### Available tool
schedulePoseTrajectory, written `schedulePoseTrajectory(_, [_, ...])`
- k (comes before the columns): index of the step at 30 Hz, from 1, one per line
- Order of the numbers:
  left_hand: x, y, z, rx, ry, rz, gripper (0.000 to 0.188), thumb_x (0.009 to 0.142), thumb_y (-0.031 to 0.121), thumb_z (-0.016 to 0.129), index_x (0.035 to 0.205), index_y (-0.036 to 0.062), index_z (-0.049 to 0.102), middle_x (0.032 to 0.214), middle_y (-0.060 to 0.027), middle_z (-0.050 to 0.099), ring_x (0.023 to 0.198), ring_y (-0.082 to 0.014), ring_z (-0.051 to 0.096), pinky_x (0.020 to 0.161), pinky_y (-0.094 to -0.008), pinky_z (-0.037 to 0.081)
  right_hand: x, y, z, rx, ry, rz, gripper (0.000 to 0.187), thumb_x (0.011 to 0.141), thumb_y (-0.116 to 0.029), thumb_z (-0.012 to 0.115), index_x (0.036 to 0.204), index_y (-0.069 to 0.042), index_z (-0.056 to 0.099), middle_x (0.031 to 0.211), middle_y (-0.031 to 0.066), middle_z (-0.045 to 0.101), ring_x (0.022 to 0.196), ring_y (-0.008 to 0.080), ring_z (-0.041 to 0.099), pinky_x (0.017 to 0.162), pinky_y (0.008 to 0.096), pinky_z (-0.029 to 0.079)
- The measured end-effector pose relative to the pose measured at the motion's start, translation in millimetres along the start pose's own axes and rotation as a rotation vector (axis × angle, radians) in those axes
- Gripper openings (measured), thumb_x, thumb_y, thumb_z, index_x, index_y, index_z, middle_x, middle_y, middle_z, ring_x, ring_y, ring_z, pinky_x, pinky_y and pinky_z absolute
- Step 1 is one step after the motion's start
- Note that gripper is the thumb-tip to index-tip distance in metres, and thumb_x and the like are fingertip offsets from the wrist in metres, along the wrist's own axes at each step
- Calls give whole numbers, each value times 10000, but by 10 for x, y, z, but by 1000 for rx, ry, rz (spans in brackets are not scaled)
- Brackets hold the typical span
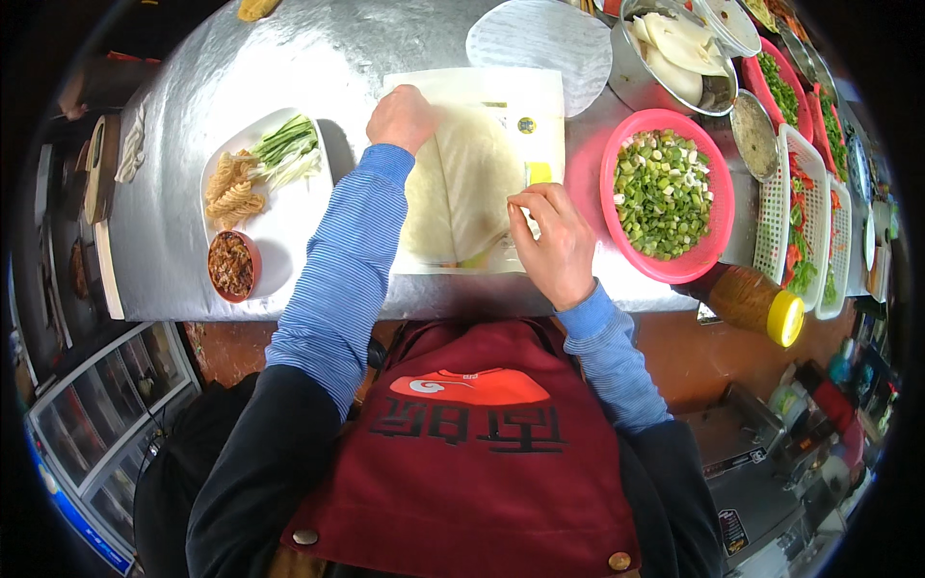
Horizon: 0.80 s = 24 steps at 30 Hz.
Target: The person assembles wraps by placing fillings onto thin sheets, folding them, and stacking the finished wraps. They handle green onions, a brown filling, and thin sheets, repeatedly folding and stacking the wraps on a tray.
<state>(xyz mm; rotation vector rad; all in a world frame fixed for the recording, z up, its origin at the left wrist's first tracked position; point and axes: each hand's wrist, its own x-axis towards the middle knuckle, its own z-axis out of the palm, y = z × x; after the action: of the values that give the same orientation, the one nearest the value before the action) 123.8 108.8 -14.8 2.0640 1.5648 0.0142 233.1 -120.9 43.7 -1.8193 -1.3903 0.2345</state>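
Note:
Flat on the metal table lies a clear plastic bag with printed patches, and inside it shows a pale folded flatbread. My left hand is closed at the bag's upper left edge, its fingertips mostly hidden under the fist. Over the bag's right side, my right hand pinches thumb and forefinger together at the film, just below a yellow printed patch. Left of the bag stands a white plate with green and white shreds, tan strips and a small red bowl of brown minced sauce.
To the right are a pink colander of chopped scallions, a yellow-lidded jar on its side by the table edge, and white baskets of cut peppers. Behind sit a round white sheet and a steel pot holding white pieces.

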Motion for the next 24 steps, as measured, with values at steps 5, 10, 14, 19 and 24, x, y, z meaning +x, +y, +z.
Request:
schedulePoseTrajectory(5, [43, 0, 136, -47, 113, -1, 229, 693, 222, 638, 826, 39, 674, 841, -146, 668, 809, -290, 627, 705, -383, 497, 258, 76, 328, -109, -32, -160, 150, 739, -60, 596, 882, -47, 639, 940, 54, 602, 876, 253, 576, 699, 355, 490])
schedulePoseTrajectory(10, [-212, 149, 101, -310, 165, 136, 154, 731, 122, 655, 792, -18, 635, 695, -92, 651, 630, -168, 588, 601, -311, 479, 555, 288, 595, -286, -195, -114, 228, 726, -62, 562, 941, -43, 634, 999, 52, 600, 920, 267, 551, 759, 374, 481])
schedulePoseTrajectory(14, [-458, 224, 42, -471, 111, 162, 179, 729, 204, 642, 814, 47, 660, 843, -98, 677, 805, -251, 637, 735, -348, 486, 606, 410, 436, -72, -85, -2, 282, 752, -29, 540, 1017, -55, 632, 1023, 64, 610, 894, 285, 563, 789, 375, 486])
schedulePoseTrajectory(19, [-833, 286, -2, -647, 70, 351, 135, 780, 109, 665, 842, -2, 621, 934, -55, 651, 913, -169, 586, 854, -312, 433, 731, 471, 356, -24, -182, -130, 511, 721, 16, 533, 1194, -164, 597, 1220, 91, 549, 1081, 293, 513, 910, 362, 463])
schedulePoseTrajectory(24, [-980, 295, 32, -333, 399, 533, 119, 742, 107, 670, 847, 65, 636, 933, -80, 646, 858, -252, 623, 748, -343, 489, 874, 513, 482, -2, -266, -252, 565, 704, 19, 539, 1204, -238, 607, 1325, 98, 480, 1185, 296, 453, 970, 355, 438])
